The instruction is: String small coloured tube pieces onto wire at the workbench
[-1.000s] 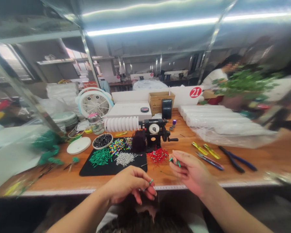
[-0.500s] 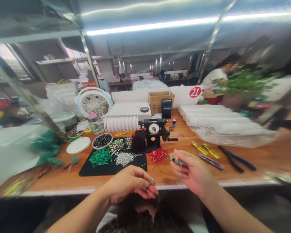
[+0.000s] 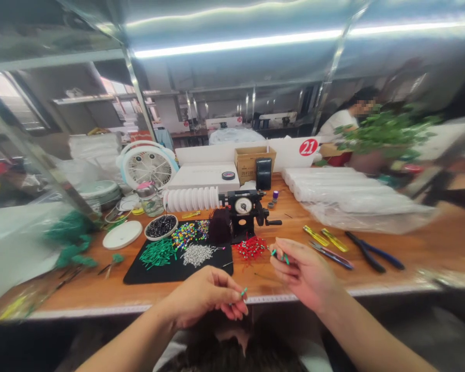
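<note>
My left hand (image 3: 213, 294) hovers at the bench's front edge, thumb and fingers pinched on a short green tube (image 3: 244, 292). To its right, my right hand (image 3: 306, 271) is closed around small green pieces (image 3: 285, 258); a dark bit shows among them, too small to name. On a black mat (image 3: 139, 276) lie a heap of similar green tubes (image 3: 157, 253), silvery beads (image 3: 198, 254) and many-coloured beads (image 3: 185, 235). Red pieces with pale tips (image 3: 250, 249) are piled on the wood just beyond my right hand.
A black hand-cranked winder (image 3: 243, 209) carrying a white ribbed spool (image 3: 191, 199) stands behind the mat. A bowl of black beads (image 3: 160, 227) and a white lid (image 3: 122, 234) sit left. Pliers (image 3: 366, 253), yellow cutters (image 3: 334, 240) and wrapped white rolls (image 3: 341, 194) lie right.
The view has shifted slightly. My left fingers have tilted a little, and the green tube now stands up more at their tips. My right hand keeps its hold.
</note>
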Motion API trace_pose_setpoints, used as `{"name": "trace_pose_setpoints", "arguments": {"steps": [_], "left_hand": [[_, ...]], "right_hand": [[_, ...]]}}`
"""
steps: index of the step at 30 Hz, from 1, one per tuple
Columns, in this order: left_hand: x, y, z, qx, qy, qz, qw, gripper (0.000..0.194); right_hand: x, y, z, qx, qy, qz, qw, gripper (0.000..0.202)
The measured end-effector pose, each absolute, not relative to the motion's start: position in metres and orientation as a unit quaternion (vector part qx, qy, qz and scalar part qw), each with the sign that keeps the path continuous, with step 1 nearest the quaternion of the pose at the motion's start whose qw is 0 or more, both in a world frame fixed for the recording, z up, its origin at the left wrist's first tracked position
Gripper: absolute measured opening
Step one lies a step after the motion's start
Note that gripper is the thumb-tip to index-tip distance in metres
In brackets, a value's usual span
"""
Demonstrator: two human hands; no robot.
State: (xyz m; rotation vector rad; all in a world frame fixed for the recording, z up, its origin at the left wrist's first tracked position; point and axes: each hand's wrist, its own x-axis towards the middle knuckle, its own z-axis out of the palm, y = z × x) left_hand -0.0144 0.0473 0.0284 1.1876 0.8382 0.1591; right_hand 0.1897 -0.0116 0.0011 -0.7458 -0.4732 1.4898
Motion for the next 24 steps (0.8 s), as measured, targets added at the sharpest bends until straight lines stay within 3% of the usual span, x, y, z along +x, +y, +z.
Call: {"name": "trace_pose_setpoints", "arguments": {"steps": [9, 16, 19, 24], "left_hand": [[-0.017, 0.048, 0.028, 0.559, 0.362, 0.066, 0.743, 0.023], [-0.010, 0.042, 0.036, 0.581, 0.339, 0.078, 0.735, 0.023], [-0.009, 0.040, 0.036, 0.589, 0.328, 0.086, 0.733, 0.023], [-0.015, 0.040, 0.028, 0.594, 0.335, 0.072, 0.728, 0.023]], "right_hand": [[0.184, -0.015, 0.002, -0.415, -0.309, 0.619, 0.592, 0.037], [0.174, -0.027, 0.026, -0.510, -0.624, 0.404, 0.433, 0.037], [0.168, -0.025, 0.020, -0.467, -0.575, 0.515, 0.431, 0.037], [0.167, -0.020, 0.003, -0.338, -0.331, 0.700, 0.534, 0.039]]}}
